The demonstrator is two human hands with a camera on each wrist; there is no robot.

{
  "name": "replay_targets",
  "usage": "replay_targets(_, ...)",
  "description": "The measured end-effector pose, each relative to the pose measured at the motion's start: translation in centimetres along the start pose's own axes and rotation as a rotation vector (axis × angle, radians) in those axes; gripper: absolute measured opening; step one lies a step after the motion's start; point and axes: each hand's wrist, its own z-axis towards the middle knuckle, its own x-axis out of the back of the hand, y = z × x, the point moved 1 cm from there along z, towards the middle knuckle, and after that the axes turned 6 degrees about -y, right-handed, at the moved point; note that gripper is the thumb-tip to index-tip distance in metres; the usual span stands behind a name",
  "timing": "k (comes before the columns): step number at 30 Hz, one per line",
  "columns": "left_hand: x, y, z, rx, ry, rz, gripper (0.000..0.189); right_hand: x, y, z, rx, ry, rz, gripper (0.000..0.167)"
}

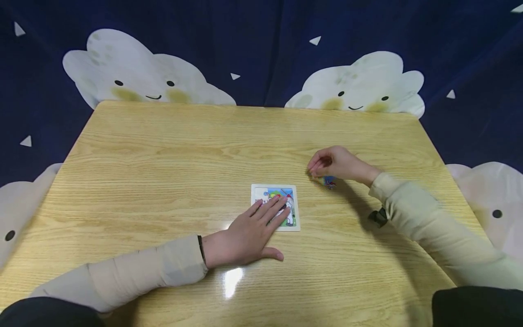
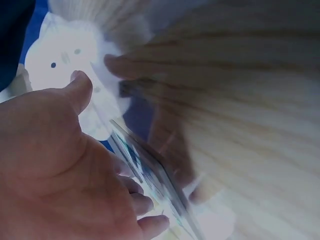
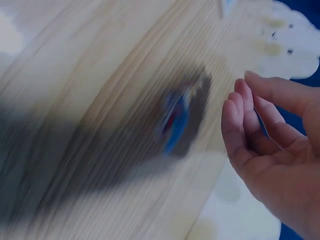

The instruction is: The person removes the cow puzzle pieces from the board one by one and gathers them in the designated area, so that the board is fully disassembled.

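Observation:
A small square picture board (image 1: 297, 218) with a white border and a colourful cartoon picture lies flat on the table. My left hand (image 1: 253, 231) rests on it, fingers extended across the picture and thumb out to the side on the table. In the left wrist view the board (image 2: 150, 167) shows edge-on by the fingertips. Over to the right, my right hand (image 1: 337, 163) hovers with bent fingers, thumb close to the fingertips, and nothing shows between them. Below it, in its shadow, a small blue and red printed piece (image 1: 329, 182) lies on the table, blurred in the right wrist view (image 3: 175, 120).
The wood-grain table (image 1: 163, 172) spreads around both hands. Behind it hangs a dark blue curtain (image 1: 261, 50) with smiling white clouds. A small black object (image 1: 377, 217) sits at the right wrist. Dark shapes (image 1: 478, 306) fill the bottom corners.

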Motion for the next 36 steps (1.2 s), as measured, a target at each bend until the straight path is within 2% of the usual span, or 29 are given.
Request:
replay_targets(5, -0.1, 0.7, 0.4, -0.007, -0.010, 0.028, 0.096, -2.0, -2.4, 1.5, 0.088, 0.017, -0.012, 0.009)
replay_targets(9, -0.2, 1.1, 0.7, 0.001, -0.019, 0.048, 0.096, -3.8, -4.0, 2.6, 0.133, -0.041, 0.014, 0.008)
replay_targets(15, -0.3, 1.4, 0.8, 0.011, -0.055, 0.090, 0.093, -5.8, -5.1, 3.8, 0.134, -0.133, -0.004, 0.009)
replay_targets(25, -0.3, 1.3, 0.8, 0.003, -0.043, 0.141, 0.093, -6.3, -5.4, 4.4, 0.168, -0.118, -0.112, 0.006)
replay_targets(29, -0.3, 1.3, 0.7, -0.002, -0.021, 0.160, 0.094, -6.3, -5.5, 4.5, 0.173, -0.117, -0.114, 0.007)
replay_targets(36, -0.3, 1.4, 0.7, -0.001, -0.025, 0.167, 0.094, -6.1, -5.7, 4.5, 0.149, -0.134, -0.067, 0.009)
